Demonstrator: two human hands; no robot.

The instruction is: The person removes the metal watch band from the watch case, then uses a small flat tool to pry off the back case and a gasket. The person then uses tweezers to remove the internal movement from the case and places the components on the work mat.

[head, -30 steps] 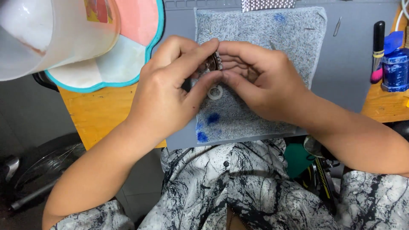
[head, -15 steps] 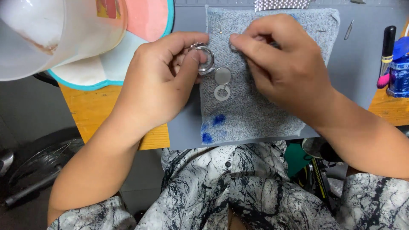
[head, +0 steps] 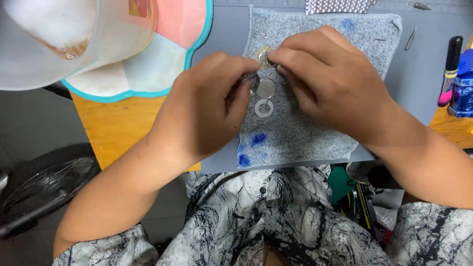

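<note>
Right hand (head: 335,83) pinches a round metal disc (head: 262,55) — tilted on edge — left hand (head: 207,113) grips a dark ring (head: 250,80).

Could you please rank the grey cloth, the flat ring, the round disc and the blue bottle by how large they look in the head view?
1. grey cloth
2. blue bottle, partly cut off by the picture's edge
3. flat ring and round disc: they look about alike, so no ranking.

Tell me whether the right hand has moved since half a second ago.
Yes, slightly. The right hand has slid left across the grey cloth: its fingertips now pinch a small round metal part above the loose disc and ring.
</note>
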